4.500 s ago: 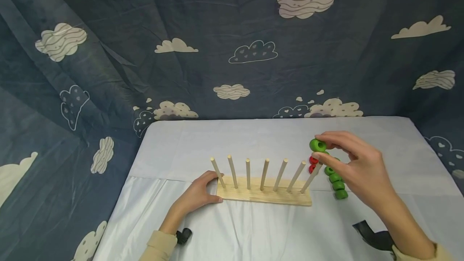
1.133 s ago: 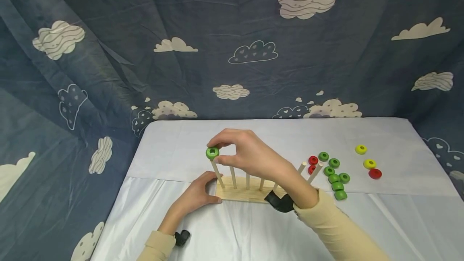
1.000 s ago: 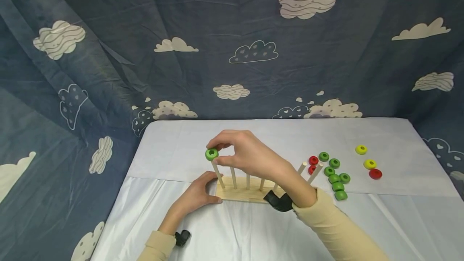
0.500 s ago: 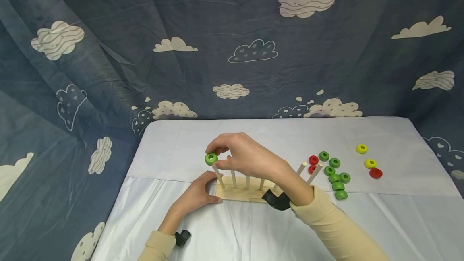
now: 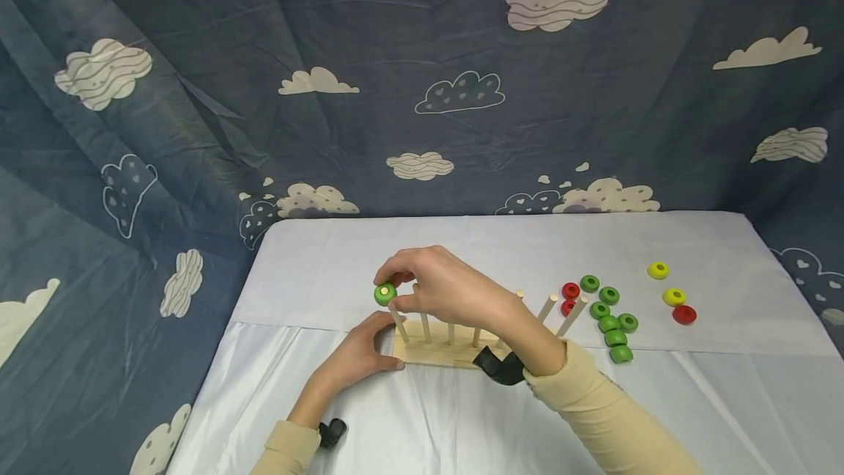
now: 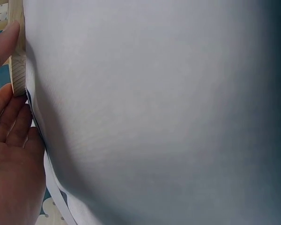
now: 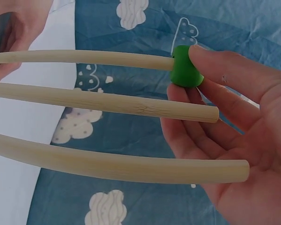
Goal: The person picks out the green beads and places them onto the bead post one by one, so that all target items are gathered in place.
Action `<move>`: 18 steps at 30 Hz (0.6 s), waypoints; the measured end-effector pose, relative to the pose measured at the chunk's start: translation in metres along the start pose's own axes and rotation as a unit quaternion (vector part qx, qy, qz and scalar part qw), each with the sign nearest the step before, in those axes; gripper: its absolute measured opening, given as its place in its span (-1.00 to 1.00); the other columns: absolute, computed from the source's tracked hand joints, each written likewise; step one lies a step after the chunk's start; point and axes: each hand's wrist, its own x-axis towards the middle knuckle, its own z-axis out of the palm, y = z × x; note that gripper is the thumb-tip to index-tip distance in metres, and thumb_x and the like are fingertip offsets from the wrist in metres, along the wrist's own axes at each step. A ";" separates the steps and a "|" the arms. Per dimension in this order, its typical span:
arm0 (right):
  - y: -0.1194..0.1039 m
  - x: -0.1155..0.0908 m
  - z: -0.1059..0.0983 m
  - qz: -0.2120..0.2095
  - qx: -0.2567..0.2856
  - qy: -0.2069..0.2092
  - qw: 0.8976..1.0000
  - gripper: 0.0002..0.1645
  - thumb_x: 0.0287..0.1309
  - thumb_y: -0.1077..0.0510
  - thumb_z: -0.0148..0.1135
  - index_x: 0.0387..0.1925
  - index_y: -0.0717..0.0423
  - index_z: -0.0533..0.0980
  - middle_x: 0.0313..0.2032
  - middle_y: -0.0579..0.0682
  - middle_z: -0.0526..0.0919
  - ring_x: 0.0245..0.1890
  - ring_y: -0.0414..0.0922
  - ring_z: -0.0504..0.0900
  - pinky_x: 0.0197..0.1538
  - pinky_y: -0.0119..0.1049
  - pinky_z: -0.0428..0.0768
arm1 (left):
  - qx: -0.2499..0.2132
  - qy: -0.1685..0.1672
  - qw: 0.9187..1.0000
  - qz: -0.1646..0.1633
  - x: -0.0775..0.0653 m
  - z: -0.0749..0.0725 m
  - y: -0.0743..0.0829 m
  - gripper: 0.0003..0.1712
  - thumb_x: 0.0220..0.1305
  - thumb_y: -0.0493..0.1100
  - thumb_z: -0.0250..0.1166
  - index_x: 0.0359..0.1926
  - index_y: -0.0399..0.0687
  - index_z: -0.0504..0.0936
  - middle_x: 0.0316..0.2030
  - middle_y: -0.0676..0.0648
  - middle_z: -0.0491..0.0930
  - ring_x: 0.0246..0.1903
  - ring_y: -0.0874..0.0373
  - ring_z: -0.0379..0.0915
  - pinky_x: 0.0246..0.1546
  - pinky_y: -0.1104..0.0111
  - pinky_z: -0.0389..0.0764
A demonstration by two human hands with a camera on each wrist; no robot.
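Note:
My right hand (image 5: 448,286) pinches a green bead (image 5: 385,295) between thumb and fingers at the top of the leftmost peg (image 5: 398,325). The peg's pale tip shows inside the bead's hole. In the right wrist view, the green bead (image 7: 186,68) sits over the end of one wooden peg (image 7: 107,57), and two other pegs stand beside it. My left hand (image 5: 352,350) grips the left end of the wooden peg board (image 5: 448,355), thumb at the front edge and fingers behind. The left wrist view shows the board's end (image 6: 18,75) between thumb and fingers.
Right of the board lie several loose green beads (image 5: 610,322), two red beads (image 5: 570,290) close by, and farther right two yellow beads (image 5: 658,270) and a red bead (image 5: 684,314). My right forearm (image 5: 541,343) crosses over the board's right part. White cloth (image 5: 316,255) covers the table.
My right hand has carried the green bead from the bead group leftward to the leftmost peg, then lowered it slightly until the tip shows in its hole. The left hand stays put.

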 end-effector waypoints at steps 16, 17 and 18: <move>-0.002 -0.002 -0.004 0.005 -0.004 0.009 1.000 -0.64 0.15 0.19 0.41 0.01 -0.05 0.63 -0.08 -0.28 0.64 -0.06 -0.34 0.57 0.03 -0.38 0.56 | -0.003 -0.001 1.000 -0.006 0.000 -0.001 0.001 -0.17 -0.04 -0.06 0.59 0.29 0.14 0.46 0.18 0.19 0.43 0.31 0.13 0.24 0.33 0.06 0.26; -0.002 -0.003 -0.005 0.004 -0.004 0.011 1.000 -0.63 0.15 0.19 0.41 0.02 -0.06 0.62 -0.08 -0.28 0.64 -0.06 -0.35 0.57 0.03 -0.39 0.55 | -0.002 -0.001 1.000 -0.006 0.001 -0.001 0.001 -0.18 -0.04 -0.06 0.59 0.29 0.15 0.46 0.17 0.19 0.43 0.30 0.14 0.25 0.32 0.07 0.27; -0.002 -0.003 -0.005 0.001 -0.002 0.015 1.000 -0.63 0.16 0.19 0.40 0.02 -0.06 0.62 -0.08 -0.28 0.64 -0.06 -0.35 0.56 0.03 -0.39 0.55 | -0.002 -0.001 1.000 -0.005 0.001 -0.001 0.001 -0.18 -0.04 -0.06 0.59 0.28 0.15 0.47 0.17 0.20 0.43 0.30 0.14 0.25 0.32 0.07 0.27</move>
